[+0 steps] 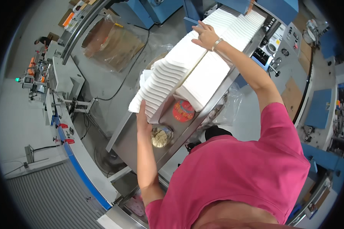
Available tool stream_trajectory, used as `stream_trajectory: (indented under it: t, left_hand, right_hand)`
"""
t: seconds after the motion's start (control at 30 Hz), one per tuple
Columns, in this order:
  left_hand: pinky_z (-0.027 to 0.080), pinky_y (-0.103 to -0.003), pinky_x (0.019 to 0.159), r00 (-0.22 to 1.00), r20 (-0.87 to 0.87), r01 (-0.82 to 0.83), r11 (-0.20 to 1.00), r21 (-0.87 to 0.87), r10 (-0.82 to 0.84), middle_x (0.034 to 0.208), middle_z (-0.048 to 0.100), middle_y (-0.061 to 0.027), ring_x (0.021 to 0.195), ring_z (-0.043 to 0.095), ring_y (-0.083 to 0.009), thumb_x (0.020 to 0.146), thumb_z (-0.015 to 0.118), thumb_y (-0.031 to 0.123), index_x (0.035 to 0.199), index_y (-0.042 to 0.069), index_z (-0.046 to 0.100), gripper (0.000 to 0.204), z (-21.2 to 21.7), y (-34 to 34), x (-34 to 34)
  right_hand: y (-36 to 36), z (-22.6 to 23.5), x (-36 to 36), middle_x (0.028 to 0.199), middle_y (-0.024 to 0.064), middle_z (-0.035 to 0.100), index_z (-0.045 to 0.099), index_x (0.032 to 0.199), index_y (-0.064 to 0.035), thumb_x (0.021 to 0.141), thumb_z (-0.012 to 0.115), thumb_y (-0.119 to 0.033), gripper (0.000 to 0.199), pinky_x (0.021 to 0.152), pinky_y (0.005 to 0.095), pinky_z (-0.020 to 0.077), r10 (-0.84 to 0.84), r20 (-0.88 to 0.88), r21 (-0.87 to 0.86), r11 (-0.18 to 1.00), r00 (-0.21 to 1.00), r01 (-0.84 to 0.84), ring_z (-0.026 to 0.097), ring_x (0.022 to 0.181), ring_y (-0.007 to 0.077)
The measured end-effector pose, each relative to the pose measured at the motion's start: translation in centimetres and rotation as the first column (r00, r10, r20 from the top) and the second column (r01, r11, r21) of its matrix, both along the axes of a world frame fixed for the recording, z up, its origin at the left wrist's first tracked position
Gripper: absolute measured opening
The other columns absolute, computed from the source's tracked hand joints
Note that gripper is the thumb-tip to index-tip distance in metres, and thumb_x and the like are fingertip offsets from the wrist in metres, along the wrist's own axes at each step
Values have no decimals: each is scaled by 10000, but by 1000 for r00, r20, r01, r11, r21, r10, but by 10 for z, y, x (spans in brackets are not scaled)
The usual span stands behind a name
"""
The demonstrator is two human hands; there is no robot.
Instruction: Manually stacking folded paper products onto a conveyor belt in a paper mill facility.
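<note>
A long row of folded white paper tissues [179, 51] lies slantwise along a metal table [132, 143], its layers fanned like ripples at the near left end. My right hand [205, 36] rests on top of the row toward its far part, fingers spread, with a bracelet at the wrist. At the near end my left hand [142, 116] presses against the tissues with a finger stretched upward; its other fingers are partly hidden. Alongside, on the right, sits a smooth white block of paper [206, 82]. A round red label or lid [184, 111] and a clear round container [161, 136] with pale contents are close to my left hand.
Blue machinery [279, 9] stands at the table's far end, with a control panel [290, 40] to the right. On the floor lies cardboard in clear plastic [112, 44], near a black cable [135, 61]. Another machine bench [80, 156] runs along the left; a person [43, 41] is far off there.
</note>
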State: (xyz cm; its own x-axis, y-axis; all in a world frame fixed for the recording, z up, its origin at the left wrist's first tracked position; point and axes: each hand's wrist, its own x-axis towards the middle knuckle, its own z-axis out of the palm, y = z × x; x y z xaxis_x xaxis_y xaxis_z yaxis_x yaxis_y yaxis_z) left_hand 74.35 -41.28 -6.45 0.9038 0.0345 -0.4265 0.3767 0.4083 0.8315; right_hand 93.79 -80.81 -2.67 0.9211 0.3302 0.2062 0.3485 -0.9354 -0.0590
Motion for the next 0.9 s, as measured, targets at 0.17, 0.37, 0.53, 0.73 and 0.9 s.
stream_trajectory:
  t: [0.17, 0.37, 0.53, 0.73, 0.9]
  left_hand:
    - [427, -395, 1011, 1000, 9, -5, 999, -35, 5, 1345, 513, -114, 1212, 513, -267, 961, 522, 337, 1370, 10, 406, 536, 14, 36, -27]
    - [426, -372, 980, 979, -185, -63, 991, 114, 83, 1337, 517, -105, 1190, 523, -243, 921, 576, 420, 1371, 14, 420, 626, 32, 131, -89]
    - [432, -421, 987, 988, -139, -58, 992, 111, 73, 1344, 508, -136, 1192, 523, -294, 946, 520, 417, 1396, 21, 375, 617, 37, 221, -151]
    - [441, -398, 976, 986, -158, -11, 977, 211, 45, 1328, 525, -123, 1181, 534, -270, 934, 569, 364, 1378, 8, 404, 593, 24, 262, -168]
    - [447, -359, 944, 969, -247, 74, 960, 269, -5, 1279, 560, -126, 1145, 554, -240, 880, 645, 417, 1338, -22, 447, 665, 25, 237, -145]
  right_hand:
    - [55, -6, -25, 1428, 69, 445, 752, 722, -31, 911, 492, -477, 550, 1102, 497, 200, -37, -18, 70, 997, 999, 39, 194, 1412, 312]
    - [160, 2, -86, 1449, 58, 410, 759, 846, -63, 895, 478, -503, 525, 1060, 488, 241, -31, -30, -4, 1000, 999, 31, 191, 1402, 317]
    - [249, -6, -143, 1432, 104, 420, 754, 897, -69, 848, 540, -500, 483, 1031, 472, 297, 51, -97, 183, 983, 994, -33, 248, 1370, 327]
    - [260, 2, -164, 1359, 233, 439, 694, 1026, 15, 895, 465, -531, 606, 946, 430, 444, -33, -365, 238, 963, 931, 128, 459, 1193, 396]
    - [230, 0, -153, 1250, 247, 519, 657, 1091, 29, 942, 458, -426, 518, 889, 418, 466, -134, -333, 61, 985, 933, 163, 527, 1106, 374]
